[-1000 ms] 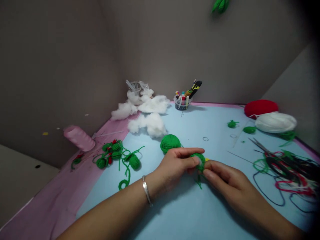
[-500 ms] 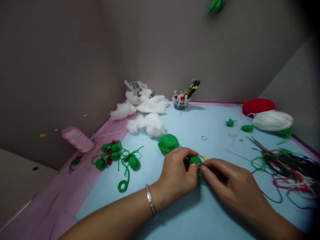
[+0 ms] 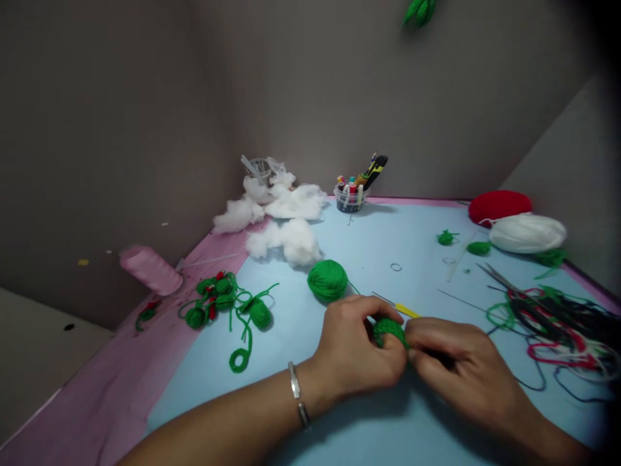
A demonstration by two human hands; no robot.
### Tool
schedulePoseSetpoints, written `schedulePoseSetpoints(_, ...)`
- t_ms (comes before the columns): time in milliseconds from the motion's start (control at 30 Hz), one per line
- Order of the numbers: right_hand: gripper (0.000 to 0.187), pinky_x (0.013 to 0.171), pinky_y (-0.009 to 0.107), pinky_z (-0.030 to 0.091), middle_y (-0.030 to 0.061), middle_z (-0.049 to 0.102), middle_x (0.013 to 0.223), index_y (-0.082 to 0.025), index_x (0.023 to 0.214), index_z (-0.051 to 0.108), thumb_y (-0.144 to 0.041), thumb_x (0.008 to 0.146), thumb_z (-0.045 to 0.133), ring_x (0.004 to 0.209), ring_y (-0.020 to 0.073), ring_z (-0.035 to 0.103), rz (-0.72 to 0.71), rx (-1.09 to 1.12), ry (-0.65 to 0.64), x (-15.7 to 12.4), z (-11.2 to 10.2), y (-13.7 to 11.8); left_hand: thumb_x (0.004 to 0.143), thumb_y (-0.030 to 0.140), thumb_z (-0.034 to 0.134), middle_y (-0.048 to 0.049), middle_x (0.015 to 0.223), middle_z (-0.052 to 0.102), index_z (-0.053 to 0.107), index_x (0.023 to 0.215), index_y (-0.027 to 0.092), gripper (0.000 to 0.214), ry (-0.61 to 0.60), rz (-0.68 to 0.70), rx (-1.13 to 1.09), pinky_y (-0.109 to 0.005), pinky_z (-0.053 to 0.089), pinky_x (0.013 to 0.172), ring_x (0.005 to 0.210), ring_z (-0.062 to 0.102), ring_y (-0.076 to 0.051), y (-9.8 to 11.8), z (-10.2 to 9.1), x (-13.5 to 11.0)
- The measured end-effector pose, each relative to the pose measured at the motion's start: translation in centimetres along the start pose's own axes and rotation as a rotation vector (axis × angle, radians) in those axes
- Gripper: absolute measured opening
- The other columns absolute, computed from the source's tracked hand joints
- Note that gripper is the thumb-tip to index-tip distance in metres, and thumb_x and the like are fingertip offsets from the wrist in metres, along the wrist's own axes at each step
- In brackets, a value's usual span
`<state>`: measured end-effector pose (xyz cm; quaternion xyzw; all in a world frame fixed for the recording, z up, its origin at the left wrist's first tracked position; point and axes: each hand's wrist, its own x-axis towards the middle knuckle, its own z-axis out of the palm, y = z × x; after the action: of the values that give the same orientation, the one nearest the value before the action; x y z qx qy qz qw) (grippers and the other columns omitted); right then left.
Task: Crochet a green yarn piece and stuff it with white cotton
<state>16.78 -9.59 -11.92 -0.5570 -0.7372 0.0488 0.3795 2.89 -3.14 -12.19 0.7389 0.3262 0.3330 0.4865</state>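
Note:
My left hand (image 3: pixel 356 353) and my right hand (image 3: pixel 458 366) meet over the light blue table (image 3: pixel 369 421), both pinched on a small green crocheted piece (image 3: pixel 388 330) held between their fingertips. A silver bracelet sits on my left wrist. Just behind the hands a crochet hook (image 3: pixel 398 306) with a yellow handle lies on the table. A green yarn ball (image 3: pixel 328 279) rests a little further back, its strand running toward the hands.
Finished green crocheted pieces (image 3: pixel 226 301) lie at the left, near a pink thread cone (image 3: pixel 150 270). White stuffing (image 3: pixel 284 220) and a cup of tools (image 3: pixel 352 194) stand at the back. Red yarn (image 3: pixel 499 206), white yarn (image 3: pixel 528 233), scissors (image 3: pixel 495 277) and tangled yarn scraps (image 3: pixel 557 327) fill the right side.
Both hands have drawn slightly nearer and lower with the green piece. The yellow-handled hook, earlier at the fingers, now lies free on the table behind them.

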Motion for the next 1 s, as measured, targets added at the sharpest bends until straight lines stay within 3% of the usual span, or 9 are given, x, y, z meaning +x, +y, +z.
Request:
schedulePoseSetpoints(133, 0.028, 0.045, 0.017, 0.035, -0.0037, 0.046, 0.045, -0.02, 0.05, 0.047, -0.014, 0.078, 0.044, 0.043, 0.0067, 0.046, -0.005, 0.131, 0.019, 0.0, 0.0, -0.5, 0.06, 0.003, 0.053, -0.001, 0.068, 0.066, 0.073, 0.08, 0.012, 0.03, -0.002, 0.026, -0.09, -0.021, 0.042, 0.053, 0.054, 0.049, -0.009, -0.1, 0.3, 0.1)
schedulePoseSetpoints(267, 0.027, 0.043, 0.02, 0.036, -0.0029, 0.046, 0.044, -0.02, 0.046, 0.05, -0.024, 0.072, 0.048, 0.043, 0.0095, 0.045, 0.275, 0.245, -0.01, 0.2, 0.6, 0.3, 0.065, 0.004, 0.053, -0.0054, 0.081, 0.07, 0.075, 0.086, 0.013, 0.031, -0.036, -0.075, -0.178, -0.024, 0.046, 0.065, 0.071, 0.059, -0.014, -1.2, 0.2, 0.9)
schedulePoseSetpoints(433, 0.026, 0.04, 0.021, 0.037, -0.0021, 0.049, 0.046, -0.02, 0.05, 0.057, -0.028, 0.074, 0.048, 0.043, 0.0108, 0.046, 0.441, 0.295, -0.007, 0.3, 0.5, 1.4, 0.066, 0.017, 0.07, -0.0024, 0.071, 0.064, 0.069, 0.113, 0.01, 0.048, -0.304, -0.313, -0.586, -0.024, 0.043, 0.061, 0.061, 0.054, -0.01, -1.6, -1.0, 1.8)
schedulePoseSetpoints(500, 0.028, 0.039, 0.02, 0.035, -0.0022, 0.048, 0.046, -0.02, 0.05, 0.058, -0.029, 0.074, 0.047, 0.043, 0.0103, 0.044, 0.461, 0.316, -0.018, 0.2, 0.3, 1.4, 0.066, 0.022, 0.073, -0.0006, 0.066, 0.061, 0.068, 0.116, 0.009, 0.051, -0.348, -0.377, -0.657, -0.025, 0.043, 0.059, 0.055, 0.053, -0.01, -1.5, -1.2, 1.8)
schedulePoseSetpoints(567, 0.028, 0.04, 0.02, 0.035, -0.0021, 0.048, 0.045, -0.019, 0.049, 0.058, -0.03, 0.073, 0.047, 0.043, 0.0103, 0.044, 0.457, 0.323, -0.036, 0.1, 0.1, 1.1, 0.068, 0.024, 0.072, 0.0003, 0.062, 0.059, 0.07, 0.108, 0.009, 0.042, -0.312, -0.394, -0.61, -0.024, 0.042, 0.056, 0.051, 0.051, -0.009, -1.4, -1.1, 1.7)
schedulePoseSetpoints(667, 0.027, 0.042, 0.021, 0.036, -0.0021, 0.045, 0.045, -0.02, 0.046, 0.053, -0.03, 0.07, 0.048, 0.044, 0.0107, 0.044, 0.427, 0.306, -0.04, 0.0, 0.4, 0.4, 0.066, 0.013, 0.066, 0.0029, 0.058, 0.055, 0.071, 0.09, 0.011, 0.024, -0.197, -0.36, -0.473, -0.022, 0.037, 0.05, 0.048, 0.043, -0.006, -1.1, -0.4, 1.3)
schedulePoseSetpoints(833, 0.027, 0.043, 0.021, 0.036, -0.0027, 0.044, 0.045, -0.021, 0.044, 0.045, -0.023, 0.071, 0.045, 0.044, 0.0103, 0.044, 0.282, 0.186, 0.006, -0.1, 1.3, -0.5, 0.058, -0.002, 0.051, 0.0001, 0.065, 0.061, 0.071, 0.077, 0.012, 0.031, -0.03, -0.197, -0.214, -0.021, 0.038, 0.053, 0.057, 0.049, -0.01, -1.0, 0.5, 0.7)
schedulePoseSetpoints(933, 0.028, 0.042, 0.021, 0.036, -0.0032, 0.044, 0.045, -0.021, 0.045, 0.046, -0.023, 0.073, 0.046, 0.043, 0.0104, 0.044, 0.269, 0.156, 0.004, -0.2, 1.3, -0.3, 0.059, -0.002, 0.05, -0.0031, 0.075, 0.068, 0.073, 0.08, 0.013, 0.034, -0.045, -0.151, -0.2, -0.023, 0.043, 0.06, 0.066, 0.055, -0.012, -1.2, 0.3, 0.9)
schedulePoseSetpoints(1000, 0.028, 0.041, 0.02, 0.037, -0.0033, 0.045, 0.046, -0.021, 0.047, 0.049, -0.025, 0.075, 0.047, 0.043, 0.0106, 0.046, 0.302, 0.175, 0.003, -0.2, 1.1, 0.0, 0.064, 0.001, 0.055, -0.004, 0.077, 0.068, 0.075, 0.089, 0.013, 0.034, -0.149, -0.196, -0.312, -0.022, 0.042, 0.059, 0.065, 0.054, -0.011, -1.4, -0.2, 1.3)
